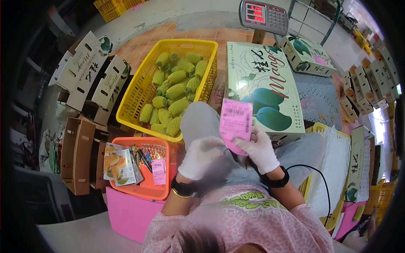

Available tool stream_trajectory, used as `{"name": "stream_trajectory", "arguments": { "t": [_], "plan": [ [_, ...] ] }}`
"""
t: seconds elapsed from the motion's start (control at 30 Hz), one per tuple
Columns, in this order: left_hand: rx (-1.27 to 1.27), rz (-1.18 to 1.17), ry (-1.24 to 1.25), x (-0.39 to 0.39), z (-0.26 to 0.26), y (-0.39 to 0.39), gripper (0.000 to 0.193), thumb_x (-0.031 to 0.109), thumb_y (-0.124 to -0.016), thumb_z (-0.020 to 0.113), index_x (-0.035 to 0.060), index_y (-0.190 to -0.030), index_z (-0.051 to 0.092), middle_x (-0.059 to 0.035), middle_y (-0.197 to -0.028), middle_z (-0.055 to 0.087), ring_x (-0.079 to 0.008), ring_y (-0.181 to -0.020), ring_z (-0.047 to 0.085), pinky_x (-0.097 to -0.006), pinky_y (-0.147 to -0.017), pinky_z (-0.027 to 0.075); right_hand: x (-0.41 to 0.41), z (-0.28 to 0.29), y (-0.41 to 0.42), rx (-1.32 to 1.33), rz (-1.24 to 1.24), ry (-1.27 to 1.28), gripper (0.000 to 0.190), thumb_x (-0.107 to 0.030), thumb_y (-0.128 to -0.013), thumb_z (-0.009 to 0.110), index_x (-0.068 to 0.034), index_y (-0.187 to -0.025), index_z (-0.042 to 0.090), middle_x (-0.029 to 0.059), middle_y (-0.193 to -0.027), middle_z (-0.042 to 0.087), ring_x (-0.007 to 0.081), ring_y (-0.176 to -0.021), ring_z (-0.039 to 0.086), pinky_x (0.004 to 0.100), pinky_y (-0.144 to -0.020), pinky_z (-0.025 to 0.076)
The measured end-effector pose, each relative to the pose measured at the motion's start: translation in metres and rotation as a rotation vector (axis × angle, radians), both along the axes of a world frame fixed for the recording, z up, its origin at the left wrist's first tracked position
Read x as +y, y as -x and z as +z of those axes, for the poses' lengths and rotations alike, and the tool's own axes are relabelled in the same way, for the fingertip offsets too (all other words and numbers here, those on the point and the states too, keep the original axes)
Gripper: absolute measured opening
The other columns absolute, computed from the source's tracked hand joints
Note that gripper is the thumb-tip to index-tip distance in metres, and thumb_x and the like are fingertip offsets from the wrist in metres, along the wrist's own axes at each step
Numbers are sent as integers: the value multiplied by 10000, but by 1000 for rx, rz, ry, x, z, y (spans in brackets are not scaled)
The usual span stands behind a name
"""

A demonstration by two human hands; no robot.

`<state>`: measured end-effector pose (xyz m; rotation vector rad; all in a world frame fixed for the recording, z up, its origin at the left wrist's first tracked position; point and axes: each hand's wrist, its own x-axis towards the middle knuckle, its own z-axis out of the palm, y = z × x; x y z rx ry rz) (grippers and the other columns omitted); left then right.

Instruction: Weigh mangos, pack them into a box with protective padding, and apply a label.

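Note:
Both my hands wear white gloves. My right hand grips a pink printed label by its lower right part, between thumb and fingers. The label bears writing and barcodes. Beside its lower left edge is my left hand, fingers curled; whether they pinch anything is hidden. Just beyond the label lies a closed pale green mango carton, its lid printed with blue-green mangoes. To its left, a yellow plastic crate holds many green fruits in yellow foam nets.
An orange basket at left holds leaflets, pens and another pink label. Cardboard cartons stand left. A lit digital scale display rises behind; a smaller carton sits beyond. White foam padding lies right. Another person's gloved hand shows lower right.

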<state>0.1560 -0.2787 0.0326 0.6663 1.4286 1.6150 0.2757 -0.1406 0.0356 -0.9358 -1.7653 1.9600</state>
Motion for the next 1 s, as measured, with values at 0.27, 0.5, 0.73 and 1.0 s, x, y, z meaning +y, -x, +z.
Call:
{"name": "stream_trajectory", "arguments": {
  "t": [0.27, 0.5, 0.73, 1.0],
  "plan": [
    [-138, -177, -20, 15, 11, -2, 399, 279, -664, 763, -6, -896, 607, -44, -782, 610, -133, -708, 574, -255, -661, 459, 16, 46, -17, 264, 296, -1234, 336, -56, -617, 659, -138, -943, 642, 154, -1077, 508, 301, -798, 555, 362, -689, 459],
    [-493, -280, -60, 21, 19, -3, 366, 223, -680, 747, 3, -929, 594, -55, -880, 617, -156, -784, 592, -295, -743, 489, 30, 53, -21, 371, 364, -1339, 226, -17, -580, 631, -122, -778, 598, 71, -921, 564, 271, -790, 551, 349, -648, 454],
    [-467, -149, -261, 35, 13, -9, 247, 137, -703, 698, 6, -863, 562, -142, -1164, 472, -167, -957, 539, -259, -727, 512, 37, 42, -31, 268, 71, -896, 228, 99, -661, 623, -44, -808, 526, 128, -1027, 533, 205, -892, 564, 288, -754, 473],
    [165, 104, -295, 59, 5, -23, 258, 41, -682, 633, 52, -925, 548, -117, -1085, 484, -182, -863, 533, -268, -697, 483, 44, 44, -25, 282, 6, -972, 212, 33, -654, 629, -66, -805, 519, 116, -947, 569, 291, -863, 561, 343, -738, 459]
  ]
}}
